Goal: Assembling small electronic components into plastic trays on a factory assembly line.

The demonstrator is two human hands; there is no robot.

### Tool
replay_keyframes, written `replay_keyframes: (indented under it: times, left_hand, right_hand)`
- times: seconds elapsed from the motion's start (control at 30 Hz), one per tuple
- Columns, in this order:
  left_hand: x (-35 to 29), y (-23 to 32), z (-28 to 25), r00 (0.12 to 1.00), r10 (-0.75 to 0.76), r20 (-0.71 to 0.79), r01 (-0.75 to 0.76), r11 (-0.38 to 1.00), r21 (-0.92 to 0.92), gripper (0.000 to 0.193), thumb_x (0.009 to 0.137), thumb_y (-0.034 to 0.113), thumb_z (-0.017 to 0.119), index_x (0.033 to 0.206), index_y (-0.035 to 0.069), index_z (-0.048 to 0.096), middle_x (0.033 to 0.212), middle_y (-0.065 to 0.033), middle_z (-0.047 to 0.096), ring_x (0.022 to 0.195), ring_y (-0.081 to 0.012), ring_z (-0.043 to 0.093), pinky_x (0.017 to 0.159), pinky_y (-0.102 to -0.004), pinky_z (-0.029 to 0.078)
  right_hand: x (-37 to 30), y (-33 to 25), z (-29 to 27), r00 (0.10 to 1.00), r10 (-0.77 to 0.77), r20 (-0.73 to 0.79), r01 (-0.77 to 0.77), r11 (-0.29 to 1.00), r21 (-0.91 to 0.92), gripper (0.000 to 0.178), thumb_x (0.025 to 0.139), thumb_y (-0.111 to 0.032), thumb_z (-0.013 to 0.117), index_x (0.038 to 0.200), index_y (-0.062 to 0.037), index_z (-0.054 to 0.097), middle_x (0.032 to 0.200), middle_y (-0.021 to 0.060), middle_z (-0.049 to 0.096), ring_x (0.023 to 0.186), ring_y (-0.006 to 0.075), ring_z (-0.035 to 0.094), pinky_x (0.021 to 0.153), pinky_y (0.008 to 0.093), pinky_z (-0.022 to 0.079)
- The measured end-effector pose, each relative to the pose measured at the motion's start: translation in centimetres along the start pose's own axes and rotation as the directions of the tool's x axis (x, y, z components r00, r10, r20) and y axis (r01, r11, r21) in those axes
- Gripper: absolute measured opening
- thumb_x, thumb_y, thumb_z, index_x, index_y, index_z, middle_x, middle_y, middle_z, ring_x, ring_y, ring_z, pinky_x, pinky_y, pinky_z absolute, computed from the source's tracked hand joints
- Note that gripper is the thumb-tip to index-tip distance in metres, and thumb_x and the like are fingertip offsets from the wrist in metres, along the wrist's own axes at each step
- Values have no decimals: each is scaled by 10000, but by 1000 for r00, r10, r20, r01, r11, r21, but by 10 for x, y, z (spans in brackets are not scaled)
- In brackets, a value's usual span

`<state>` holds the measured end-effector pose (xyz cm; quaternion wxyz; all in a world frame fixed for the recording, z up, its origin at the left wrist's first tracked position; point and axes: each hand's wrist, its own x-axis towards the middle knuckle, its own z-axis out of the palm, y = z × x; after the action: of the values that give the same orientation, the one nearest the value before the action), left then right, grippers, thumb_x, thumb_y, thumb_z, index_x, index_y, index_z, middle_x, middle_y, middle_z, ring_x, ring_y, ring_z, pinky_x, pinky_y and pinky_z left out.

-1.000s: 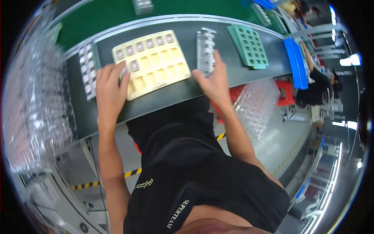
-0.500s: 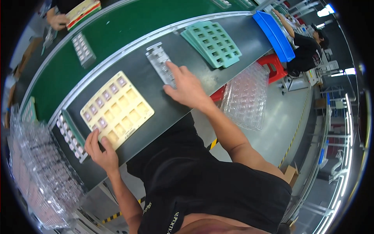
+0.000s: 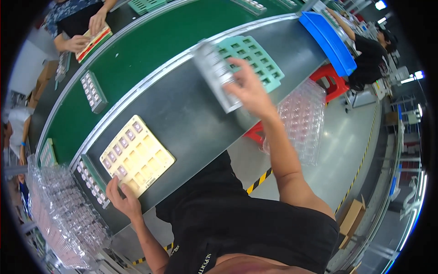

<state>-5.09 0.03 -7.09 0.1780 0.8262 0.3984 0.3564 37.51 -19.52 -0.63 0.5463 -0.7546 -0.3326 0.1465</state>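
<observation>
My right hand (image 3: 253, 95) grips a clear plastic blister tray (image 3: 211, 71) by its right side. The tray is raised above the table, tilted and blurred by motion, and it overlaps the left part of the green pocketed trays (image 3: 269, 66). My left hand (image 3: 125, 203) is at the near left corner of a cream pocketed tray (image 3: 153, 157), fingers apart and touching its edge. Small pinkish square parts (image 3: 122, 142) fill the cream tray's left row, plus one pocket beside it. Left of it lies a narrow clear tray (image 3: 91, 180) holding several pinkish pieces.
A green conveyor belt (image 3: 150, 45) runs beyond the metal rail, carrying a filled clear tray (image 3: 93, 91). A blue bin (image 3: 328, 43) stands at the far right. Stacked clear trays (image 3: 68, 214) are at left, others (image 3: 299, 121) by a red stool (image 3: 333, 82). Across the belt, a person's hands (image 3: 96, 23) handle a tray.
My right hand has lifted the clear tray off the table and moved it right, toward the green trays. My left hand stays by the cream tray's corner.
</observation>
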Motion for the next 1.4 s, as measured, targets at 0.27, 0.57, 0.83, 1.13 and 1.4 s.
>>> replay_keyframes:
  times: [0.27, 0.57, 0.83, 1.13, 1.4]
  left_hand:
    - [-1, -6, -2, 1000, 4, -21, -3, 999, 39, 317, 930, 43, 577, 1232, -26, 645, 1229, -195, 599, 1149, -332, 573, 1026, -423, 439]
    - [-8, 4, -9, 997, -45, -55, 52, 990, 132, 315, 854, 8, 635, 1164, 12, 694, 1196, -179, 618, 1135, -348, 579, 999, -410, 452]
    - [0, 9, -3, 989, 19, -147, -20, 1000, -3, 292, 837, 41, 681, 1128, 14, 698, 1119, -150, 618, 1057, -316, 591, 932, -400, 472]
    - [-3, -4, -3, 973, 59, -221, -80, 993, -86, 281, 846, 81, 687, 1120, 18, 697, 1107, -153, 611, 1038, -323, 599, 912, -400, 488]
    - [-6, -3, -1, 967, 60, -248, -111, 974, -196, 270, 848, 97, 689, 1110, 35, 705, 1087, -142, 601, 1011, -322, 595, 898, -408, 496]
  right_hand:
    - [124, 102, -150, 890, -96, -445, -249, 715, -653, 548, 838, -262, 673, 1352, -135, 532, 1128, 264, 697, 1044, 461, 671, 895, 488, 535]
    - [185, 176, -235, 933, -61, -356, -284, 482, -829, 544, 849, -429, 718, 1354, -249, 624, 1209, 178, 704, 1125, 355, 673, 940, 461, 532]
    - [164, 142, -180, 740, -383, -553, -358, 471, -806, 453, 947, -513, 603, 1318, -256, 653, 1303, 165, 618, 1165, 399, 570, 916, 540, 496]
    - [-30, 7, 30, 678, -709, -194, 502, 639, -583, 214, 918, -25, 655, 1130, -2, 683, 1136, 167, 636, 1082, 334, 571, 972, 440, 441]
    - [-95, 39, 98, 795, -559, -235, 438, 798, -413, 210, 924, 22, 619, 1127, 18, 675, 1080, 143, 642, 952, 254, 613, 808, 354, 511]
